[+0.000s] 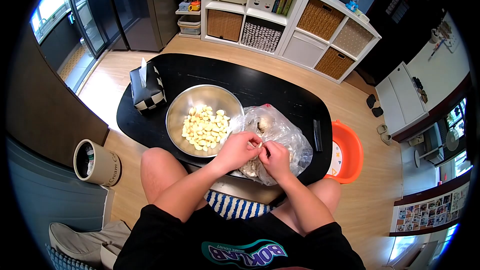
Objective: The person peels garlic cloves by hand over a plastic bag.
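Observation:
A garlic clove [260, 145], small and pale, is pinched between the fingertips of my left hand [236, 151] and my right hand [275, 157]. Both hands are closed and meet above a clear plastic bag [292, 137]. Inside the bag lie a garlic bulb [264, 123] and loose papery skins, partly hidden by my hands. To the left of the bag stands a wide steel bowl [175, 105], its right rim touching or very near the plastic. Many peeled garlic cloves [202, 127] are heaped in the bowl.
The black oval table [280, 92] carries a checked tissue box [147, 87] at its left and a dark narrow strip [317, 135] at its right. An orange tub [353, 152] stands on the floor to the right, a cream bin [97, 162] to the left.

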Action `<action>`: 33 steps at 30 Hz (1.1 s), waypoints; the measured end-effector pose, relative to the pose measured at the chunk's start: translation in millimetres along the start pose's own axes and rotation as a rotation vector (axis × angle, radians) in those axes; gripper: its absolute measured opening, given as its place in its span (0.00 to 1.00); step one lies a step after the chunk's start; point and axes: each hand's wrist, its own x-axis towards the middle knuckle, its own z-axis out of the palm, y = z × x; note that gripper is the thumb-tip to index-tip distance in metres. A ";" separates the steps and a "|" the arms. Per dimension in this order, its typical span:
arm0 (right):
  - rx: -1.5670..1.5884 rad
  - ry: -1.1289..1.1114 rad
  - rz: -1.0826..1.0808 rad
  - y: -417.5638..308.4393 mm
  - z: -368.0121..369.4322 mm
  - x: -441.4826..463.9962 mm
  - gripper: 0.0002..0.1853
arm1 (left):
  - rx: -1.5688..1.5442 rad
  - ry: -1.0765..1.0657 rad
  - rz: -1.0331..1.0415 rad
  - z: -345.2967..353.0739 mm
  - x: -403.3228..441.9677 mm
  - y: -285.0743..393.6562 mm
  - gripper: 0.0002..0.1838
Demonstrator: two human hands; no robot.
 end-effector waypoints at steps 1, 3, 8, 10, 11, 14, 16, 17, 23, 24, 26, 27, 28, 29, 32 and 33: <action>0.020 0.000 0.022 -1.0 -0.4 0.1 0.05 | -0.009 -0.004 -0.003 0.0 0.0 -0.2 0.12; 0.039 0.001 0.045 -1.4 -0.3 -0.1 0.05 | -0.018 -0.007 -0.007 -0.1 0.0 -0.4 0.13; 0.093 0.010 0.084 -0.6 0.6 -0.7 0.04 | 0.002 -0.009 0.002 -0.7 0.3 0.0 0.12; 0.104 0.009 0.097 -0.4 0.5 -1.0 0.04 | 0.007 -0.004 0.008 -0.1 0.8 -1.6 0.12; 0.116 0.007 0.111 -0.4 0.3 -1.0 0.03 | 0.012 0.001 0.015 0.1 0.9 -2.2 0.12; 0.126 -0.012 0.134 -1.7 -2.1 -0.7 0.04 | 0.047 0.024 0.028 -1.1 1.3 -0.9 0.12; 0.132 -0.032 0.122 0.1 -3.4 0.0 0.05 | 0.058 0.044 0.040 -0.5 2.7 -6.1 0.12; 0.139 -0.051 0.110 0.8 -3.8 0.4 0.05 | 0.069 0.064 0.053 -0.5 3.1 -8.0 0.12; 0.087 -0.171 0.177 -1.7 -4.7 0.3 0.06 | 0.157 0.133 0.124 -4.2 2.7 -4.8 0.11; 0.087 -0.171 0.177 -2.4 -4.3 0.2 0.06 | 0.157 0.133 0.124 -4.4 2.4 -4.4 0.11; 0.120 -0.117 0.168 -4.1 -4.0 0.3 0.07 | 0.162 0.149 0.146 -5.0 2.0 -3.5 0.11; 0.120 -0.118 0.168 -2.1 -4.1 0.1 0.07 | 0.161 0.149 0.146 -5.0 1.9 -3.5 0.11; 0.123 -0.140 0.095 1.6 -4.6 -0.2 0.05 | 0.173 0.162 0.161 -5.1 1.8 -3.5 0.11; 0.127 -0.163 0.022 3.7 -4.9 -0.2 0.04 | 0.185 0.175 0.177 -5.1 1.8 -3.4 0.11; 0.249 -0.199 0.128 -3.2 -11.0 3.0 0.07 | 0.173 0.204 0.186 -5.8 1.5 -0.3 0.11; 0.250 -0.199 0.129 -0.1 -12.1 3.2 0.07 | 0.173 0.204 0.185 -6.1 1.3 0.8 0.11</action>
